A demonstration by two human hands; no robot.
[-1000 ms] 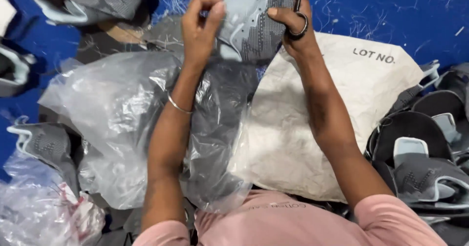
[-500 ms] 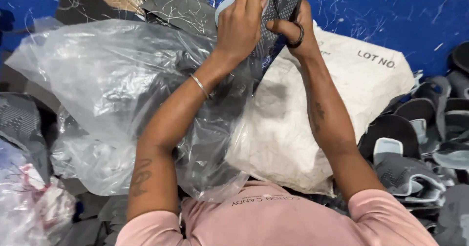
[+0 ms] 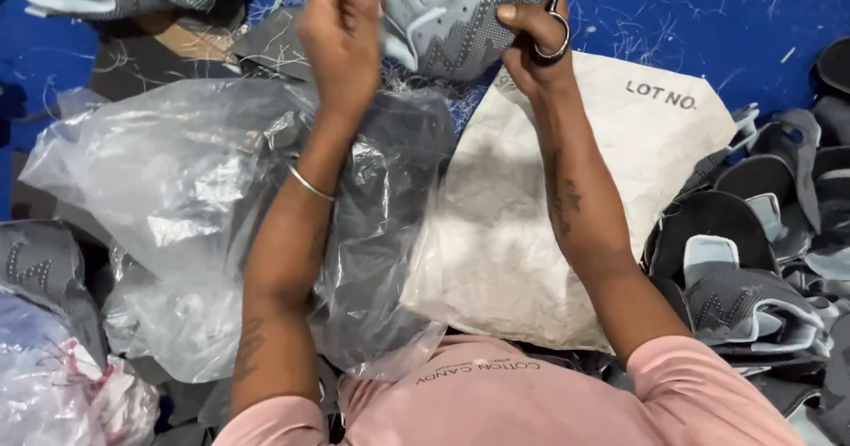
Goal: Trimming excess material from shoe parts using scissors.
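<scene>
Up top, the grey shoe upper [image 3: 452,21] spans both hands' grip.

Bright, even light from overhead, colours not washed out. White glare patches on the clear plastic bag [image 3: 177,198], strongest at its creases. Left of the plastic bag's glare, corners go dimmer. The raised forearms throw a soft grey shadow on the pale sack [image 3: 567,234] right of the plastic bag. Slight motion blur on the left hand [image 3: 341,30]. Mild softness at frame edges.
</scene>
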